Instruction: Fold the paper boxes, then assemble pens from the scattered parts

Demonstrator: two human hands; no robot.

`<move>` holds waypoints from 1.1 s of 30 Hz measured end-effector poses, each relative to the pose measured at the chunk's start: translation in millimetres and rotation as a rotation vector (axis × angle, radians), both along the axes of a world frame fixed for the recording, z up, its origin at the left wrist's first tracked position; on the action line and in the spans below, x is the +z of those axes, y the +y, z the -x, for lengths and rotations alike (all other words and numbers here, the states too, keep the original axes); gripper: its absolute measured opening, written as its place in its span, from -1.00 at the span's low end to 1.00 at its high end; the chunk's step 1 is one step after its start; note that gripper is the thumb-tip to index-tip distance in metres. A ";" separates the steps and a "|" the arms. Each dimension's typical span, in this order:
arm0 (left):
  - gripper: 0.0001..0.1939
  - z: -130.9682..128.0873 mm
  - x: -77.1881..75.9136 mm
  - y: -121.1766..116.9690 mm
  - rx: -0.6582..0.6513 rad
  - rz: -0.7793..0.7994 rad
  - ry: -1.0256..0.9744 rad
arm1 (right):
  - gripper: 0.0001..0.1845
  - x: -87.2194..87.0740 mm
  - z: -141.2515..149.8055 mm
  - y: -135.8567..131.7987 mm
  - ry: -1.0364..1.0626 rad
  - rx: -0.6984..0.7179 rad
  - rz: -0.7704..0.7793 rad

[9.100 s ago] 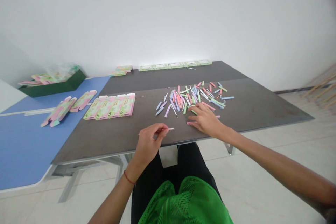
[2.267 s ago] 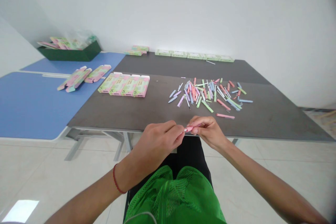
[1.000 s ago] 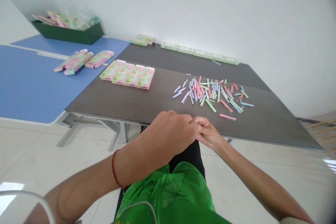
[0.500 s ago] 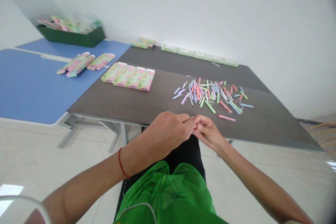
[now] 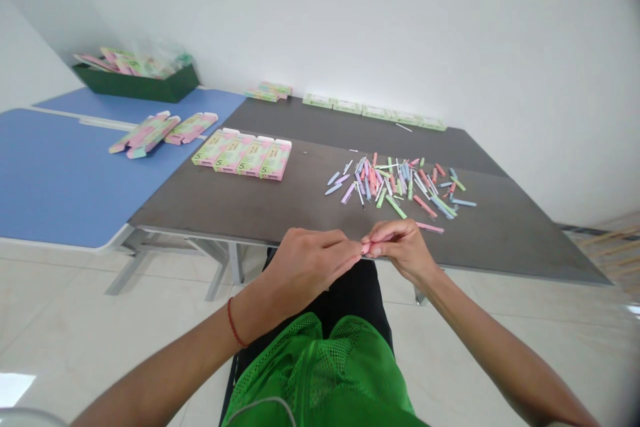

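Over the front edge of the dark table, my left hand (image 5: 313,261) and my right hand (image 5: 403,247) meet fingertip to fingertip. Both pinch a small pink pen part (image 5: 367,249), most of which the fingers hide. Just beyond my right hand, a pink pen barrel (image 5: 431,227) lies alone. Behind it spreads a loose pile of pen parts (image 5: 400,180) in pink, red, green, blue and purple, with thin white refills (image 5: 360,194) among them. A few blue and purple pieces (image 5: 333,189) lie at the pile's left side.
Several pink-and-green boxes (image 5: 250,155) stand in a row left of the pile. Other boxes (image 5: 347,107) line the back by the wall. On the blue table (image 5: 55,173) lie flattened cartons (image 5: 145,134) and a dark green bin (image 5: 135,85) holding cartons and plastic bags.
My fingers have shifted apart slightly, so a bit of pink now shows between them. The left fingers are straighter. The camera view has tipped a little.
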State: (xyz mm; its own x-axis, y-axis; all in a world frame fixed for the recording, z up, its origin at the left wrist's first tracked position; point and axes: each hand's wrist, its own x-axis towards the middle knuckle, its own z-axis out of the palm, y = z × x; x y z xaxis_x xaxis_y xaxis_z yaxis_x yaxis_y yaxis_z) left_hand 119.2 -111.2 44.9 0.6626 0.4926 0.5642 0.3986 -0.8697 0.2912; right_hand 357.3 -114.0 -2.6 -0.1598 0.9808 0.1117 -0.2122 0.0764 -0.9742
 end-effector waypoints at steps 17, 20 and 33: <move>-0.82 5.7 -9.2 8.2 0.226 0.150 -0.038 | -0.82 28.1 12.9 -16.2 -0.232 -0.225 -0.132; -0.82 5.0 -7.3 9.6 0.219 0.173 -0.029 | -0.81 29.1 12.8 -18.1 -0.260 -0.272 -0.139; -0.87 2.4 -9.7 13.8 0.079 0.059 -0.020 | -0.78 13.2 6.2 -10.0 -0.048 -0.149 0.025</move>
